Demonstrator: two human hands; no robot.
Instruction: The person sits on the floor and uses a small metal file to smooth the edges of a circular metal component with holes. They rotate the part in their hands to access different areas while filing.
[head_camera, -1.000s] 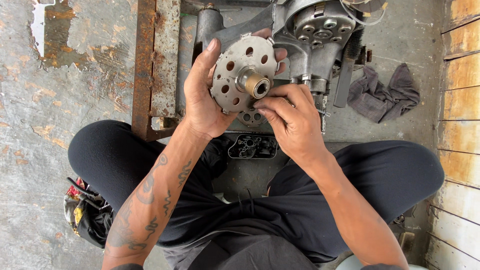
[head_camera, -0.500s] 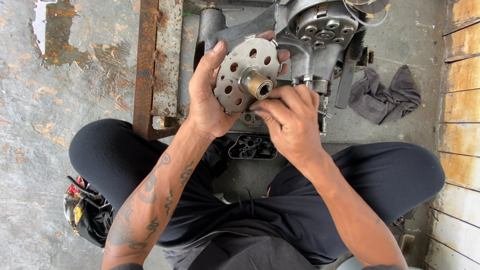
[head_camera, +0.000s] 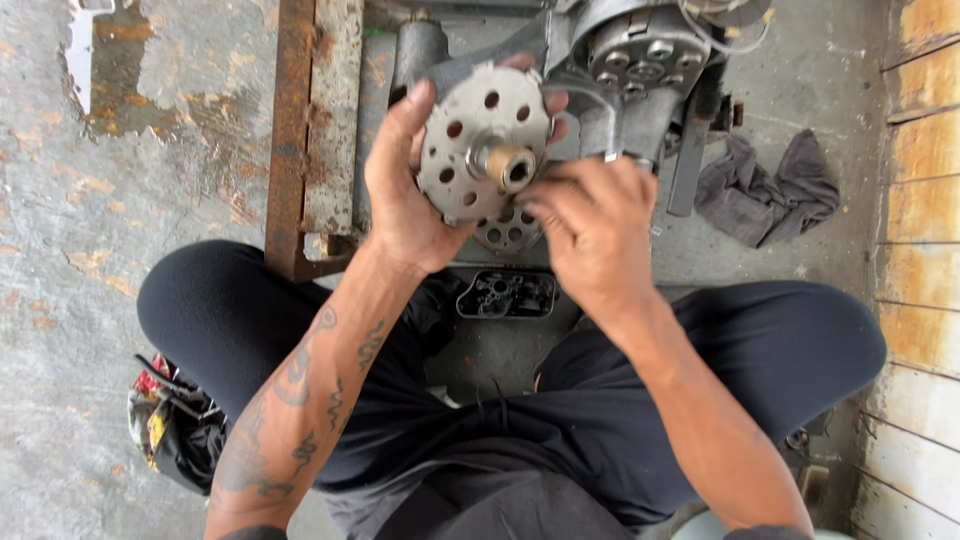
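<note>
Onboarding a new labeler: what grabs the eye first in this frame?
The round perforated metal disc with a brass-coloured hub, held up at top centre: the left hand grips its rim and the right hand has its fingertips at the hub. Behind it stands a grey engine casing, with a rusty steel frame to its left and a dark rag on the right.

Held up between both hands: perforated disc (head_camera: 478, 150), left hand (head_camera: 405, 190) around its left rim, right hand (head_camera: 590, 225) at its lower right, fingertips by the central hub (head_camera: 505, 165). Directly behind, toward the floor's far edge: engine casing (head_camera: 640, 70). Left of that, lying on the floor: steel frame (head_camera: 305, 130). Right of casing, near the floor's right edge: rag (head_camera: 770, 190). Below the hands, between the knees: small cast part (head_camera: 505, 295). By the left thigh: bundle of oddments (head_camera: 170, 425).
</note>
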